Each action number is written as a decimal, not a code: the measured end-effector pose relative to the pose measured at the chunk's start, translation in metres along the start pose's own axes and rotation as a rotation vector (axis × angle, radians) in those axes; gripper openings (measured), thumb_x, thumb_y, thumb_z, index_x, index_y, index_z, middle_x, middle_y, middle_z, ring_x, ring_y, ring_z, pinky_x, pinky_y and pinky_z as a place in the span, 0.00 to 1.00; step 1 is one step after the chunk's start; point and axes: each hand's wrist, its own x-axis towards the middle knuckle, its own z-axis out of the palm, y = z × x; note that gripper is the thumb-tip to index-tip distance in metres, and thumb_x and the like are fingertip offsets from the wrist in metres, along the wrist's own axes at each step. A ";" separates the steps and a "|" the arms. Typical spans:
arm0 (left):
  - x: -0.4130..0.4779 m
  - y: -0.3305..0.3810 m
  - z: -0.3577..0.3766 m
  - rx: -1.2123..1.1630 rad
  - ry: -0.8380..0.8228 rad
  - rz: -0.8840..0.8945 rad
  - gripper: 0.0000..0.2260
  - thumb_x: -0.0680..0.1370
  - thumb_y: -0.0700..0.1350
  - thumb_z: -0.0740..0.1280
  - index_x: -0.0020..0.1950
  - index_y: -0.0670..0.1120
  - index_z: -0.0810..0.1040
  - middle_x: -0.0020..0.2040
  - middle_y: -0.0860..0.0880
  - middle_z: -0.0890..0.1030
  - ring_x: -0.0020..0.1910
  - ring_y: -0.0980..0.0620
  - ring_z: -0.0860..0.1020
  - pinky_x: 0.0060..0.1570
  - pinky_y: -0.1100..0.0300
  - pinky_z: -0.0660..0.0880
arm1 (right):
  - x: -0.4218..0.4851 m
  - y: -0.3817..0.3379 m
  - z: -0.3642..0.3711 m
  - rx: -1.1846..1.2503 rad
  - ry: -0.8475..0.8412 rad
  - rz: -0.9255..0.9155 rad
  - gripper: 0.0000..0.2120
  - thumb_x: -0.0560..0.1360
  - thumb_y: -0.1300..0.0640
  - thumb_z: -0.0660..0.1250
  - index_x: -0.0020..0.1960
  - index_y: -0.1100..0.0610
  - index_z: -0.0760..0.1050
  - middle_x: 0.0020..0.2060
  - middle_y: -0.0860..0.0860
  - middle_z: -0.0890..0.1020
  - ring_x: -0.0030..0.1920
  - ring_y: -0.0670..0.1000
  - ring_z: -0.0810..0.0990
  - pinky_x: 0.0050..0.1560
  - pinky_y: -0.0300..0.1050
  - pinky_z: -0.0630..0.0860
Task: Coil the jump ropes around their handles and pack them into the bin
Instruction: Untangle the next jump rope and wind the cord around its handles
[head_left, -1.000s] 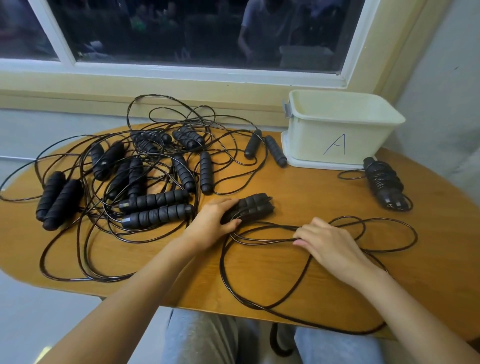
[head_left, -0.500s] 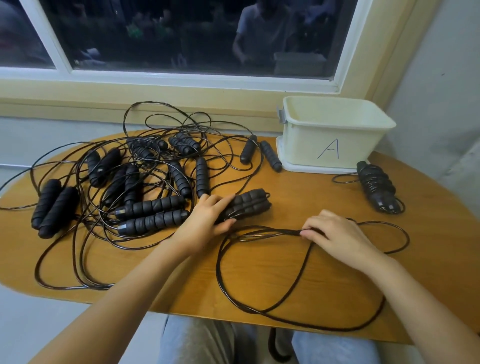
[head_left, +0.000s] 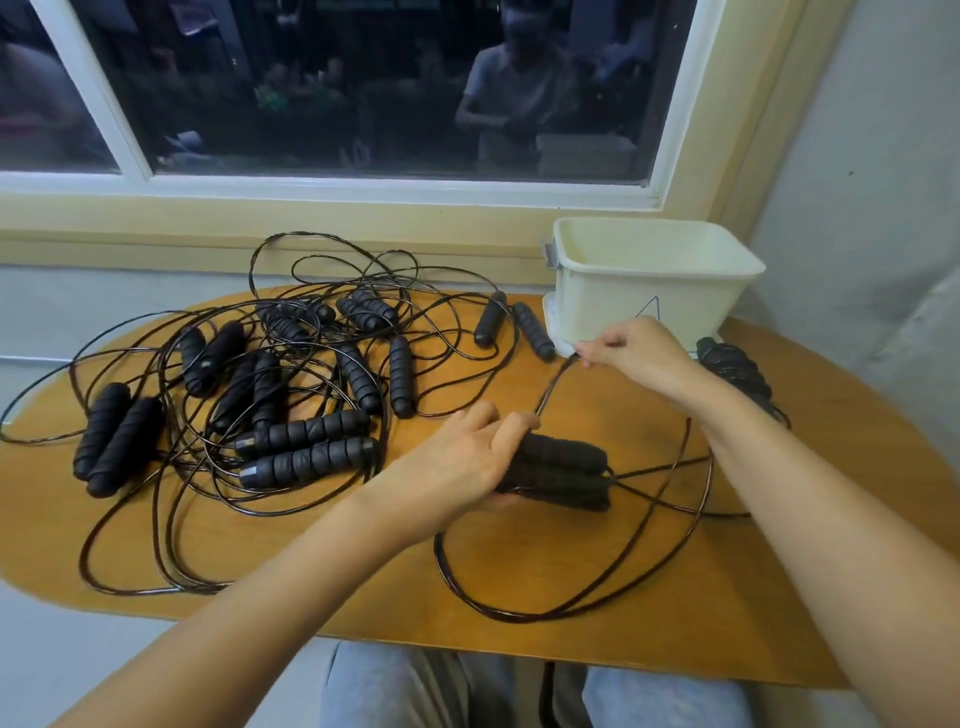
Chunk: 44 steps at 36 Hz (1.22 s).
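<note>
Jump ropes (head_left: 291, 405), loose, heaped in a tangle over the left half of the wooden surface (head_left: 322, 587). Black ribbed handles lie at all angles, and thin black cords loop over and under each other. End pair (head_left: 117, 439) of handles lies side by side at the heap's far left. Stray handles (head_left: 511, 327), two of them, lie toward the back, just left of the bin.

Centre: left hand (head_left: 462, 467) grasps the held handles (head_left: 563, 475), two pressed together, fingers curled over their near end. Cannot tell whether they touch the surface. Cord (head_left: 551, 387) runs taut from the left fingers up and right to the right hand (head_left: 631, 353), which pinches it between thumb and fingers in front of the bin's lower left corner. Slack loop (head_left: 519, 617) of the same rope lies wide on the surface below both hands.

Back right: cream bin (head_left: 649, 280), open-topped, with a blue mark on its front partly hidden by the right hand. Coiled rope (head_left: 737, 371), wound round its own handles, lies on the surface beside the bin, partly behind the right forearm. Dark window (head_left: 363, 78) behind.
</note>
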 end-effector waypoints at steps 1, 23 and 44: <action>0.002 0.002 0.000 0.005 -0.040 -0.057 0.28 0.76 0.49 0.72 0.70 0.41 0.64 0.60 0.44 0.75 0.57 0.49 0.73 0.57 0.54 0.76 | -0.003 -0.009 0.000 0.018 0.020 -0.019 0.12 0.78 0.46 0.67 0.39 0.50 0.82 0.48 0.60 0.85 0.56 0.63 0.81 0.62 0.55 0.75; 0.006 -0.003 -0.012 -0.654 0.204 -0.501 0.29 0.77 0.45 0.71 0.73 0.46 0.60 0.49 0.58 0.78 0.47 0.70 0.78 0.48 0.77 0.70 | -0.090 -0.017 0.063 0.495 -0.007 -0.023 0.10 0.78 0.57 0.68 0.44 0.43 0.82 0.36 0.43 0.85 0.32 0.39 0.75 0.35 0.33 0.73; 0.007 -0.005 -0.012 -0.527 0.111 -0.479 0.28 0.72 0.70 0.63 0.66 0.56 0.67 0.53 0.58 0.78 0.51 0.57 0.77 0.51 0.53 0.76 | -0.088 -0.018 0.077 0.557 0.078 -0.109 0.11 0.74 0.64 0.72 0.40 0.48 0.83 0.33 0.36 0.83 0.35 0.35 0.77 0.39 0.31 0.73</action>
